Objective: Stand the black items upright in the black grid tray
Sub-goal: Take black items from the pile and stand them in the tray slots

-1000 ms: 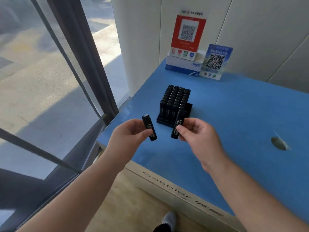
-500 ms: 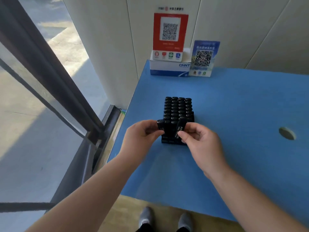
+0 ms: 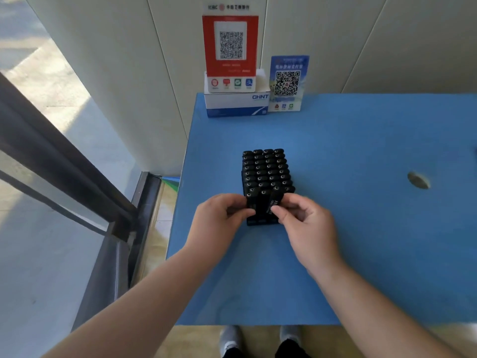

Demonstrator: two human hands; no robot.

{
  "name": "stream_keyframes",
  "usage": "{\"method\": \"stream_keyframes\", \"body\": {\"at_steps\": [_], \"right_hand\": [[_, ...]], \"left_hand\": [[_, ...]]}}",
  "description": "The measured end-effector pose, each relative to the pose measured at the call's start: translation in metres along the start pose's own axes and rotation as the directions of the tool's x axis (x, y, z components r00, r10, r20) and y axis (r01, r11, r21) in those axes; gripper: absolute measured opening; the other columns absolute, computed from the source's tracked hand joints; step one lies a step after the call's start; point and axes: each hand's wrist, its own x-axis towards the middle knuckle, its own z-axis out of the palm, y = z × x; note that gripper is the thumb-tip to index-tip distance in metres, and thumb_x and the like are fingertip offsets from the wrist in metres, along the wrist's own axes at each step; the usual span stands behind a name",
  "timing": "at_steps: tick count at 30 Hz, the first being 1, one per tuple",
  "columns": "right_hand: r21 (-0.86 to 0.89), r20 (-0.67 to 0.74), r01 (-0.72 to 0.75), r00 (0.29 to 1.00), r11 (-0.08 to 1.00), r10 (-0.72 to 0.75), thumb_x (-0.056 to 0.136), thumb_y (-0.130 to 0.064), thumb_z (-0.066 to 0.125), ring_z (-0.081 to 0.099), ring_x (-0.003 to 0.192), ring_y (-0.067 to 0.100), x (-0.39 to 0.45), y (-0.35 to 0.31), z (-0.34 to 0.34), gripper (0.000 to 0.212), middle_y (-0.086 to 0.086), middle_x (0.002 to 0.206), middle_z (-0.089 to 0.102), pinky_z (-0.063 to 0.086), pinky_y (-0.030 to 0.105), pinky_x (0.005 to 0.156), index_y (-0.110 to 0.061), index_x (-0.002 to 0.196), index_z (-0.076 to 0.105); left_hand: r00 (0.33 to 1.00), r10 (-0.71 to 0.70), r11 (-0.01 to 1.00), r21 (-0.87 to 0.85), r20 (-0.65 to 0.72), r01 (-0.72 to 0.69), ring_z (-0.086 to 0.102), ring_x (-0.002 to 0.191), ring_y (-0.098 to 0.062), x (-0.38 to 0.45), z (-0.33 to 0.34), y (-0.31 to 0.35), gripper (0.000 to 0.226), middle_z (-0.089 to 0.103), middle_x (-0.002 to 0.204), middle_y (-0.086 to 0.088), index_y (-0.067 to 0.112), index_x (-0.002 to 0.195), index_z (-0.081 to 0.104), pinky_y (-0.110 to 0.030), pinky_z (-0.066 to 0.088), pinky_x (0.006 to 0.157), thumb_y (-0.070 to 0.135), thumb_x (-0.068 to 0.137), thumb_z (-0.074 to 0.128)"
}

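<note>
Two hands, left hand (image 3: 219, 223), right hand (image 3: 307, 226), each pinching one black item in grid tray (image 3: 260, 222).

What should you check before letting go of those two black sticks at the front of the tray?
1. Left hand grips a black stick: ok.
2. Right hand pinches the other black stick: ok.
3. Both sticks upright in the front row: ok.
4. Sticks fully seated in their cells: cannot tell, fingers hide the bottoms.
5. Black grid tray flat on the blue table: ok.
</note>
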Motion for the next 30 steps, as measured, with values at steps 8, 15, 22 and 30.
{"method": "stream_keyframes", "body": {"at_steps": [8, 15, 22, 30], "right_hand": [[-0.039, -0.028, 0.050, 0.998, 0.998, -0.051, 0.085, -0.005, 0.077, 0.069, 0.075, 0.001, -0.003, 0.004, 0.005, 0.032, -0.018, 0.082, 0.074, 0.052, 0.017, 0.075, -0.036, 0.087, 0.071], [-0.130, -0.035, 0.097, 0.994, 0.987, -0.103, 0.084, -0.007, 0.077, 0.071, 0.083, 0.006, -0.003, 0.014, 0.015, 0.019, -0.010, 0.090, 0.074, 0.055, 0.023, 0.081, -0.019, 0.099, 0.077], [-0.255, -0.024, 0.176, 0.982, 0.951, -0.189, 0.085, -0.008, 0.076, 0.067, 0.082, 0.005, -0.002, 0.014, 0.015, 0.017, -0.014, 0.088, 0.072, 0.052, 0.019, 0.077, -0.021, 0.096, 0.077], [-0.447, 0.032, 0.298, 0.948, 0.843, -0.318, 0.085, -0.009, 0.076, 0.063, 0.080, 0.001, -0.001, 0.015, 0.012, 0.013, -0.014, 0.085, 0.069, 0.047, 0.012, 0.071, -0.018, 0.094, 0.076]], "left_hand": [[0.997, 0.078, 0.995, 0.056, 0.000, -0.078, 0.060, 0.082, 0.003, 0.002, 0.002, -0.008, 0.009, 0.064, 0.080, 0.019, 0.026, 0.088, 0.072, -0.004, 0.041, 0.073, 0.021, 0.083, 0.076], [0.997, 0.079, 0.995, 0.056, 0.011, -0.080, 0.059, 0.080, 0.005, 0.002, 0.006, -0.014, 0.008, 0.064, 0.082, 0.018, 0.024, 0.088, 0.071, -0.003, 0.041, 0.073, 0.024, 0.082, 0.077], [0.998, 0.057, 0.998, 0.029, 0.021, -0.057, 0.056, 0.079, 0.011, 0.000, 0.003, -0.013, 0.012, 0.062, 0.078, 0.018, 0.027, 0.082, 0.066, -0.001, 0.038, 0.069, 0.024, 0.083, 0.077], [0.996, 0.075, 0.996, 0.039, 0.043, -0.077, 0.057, 0.078, 0.010, 0.002, 0.002, -0.015, 0.007, 0.064, 0.081, 0.018, 0.022, 0.088, 0.071, 0.000, 0.038, 0.070, 0.023, 0.084, 0.076]]}}
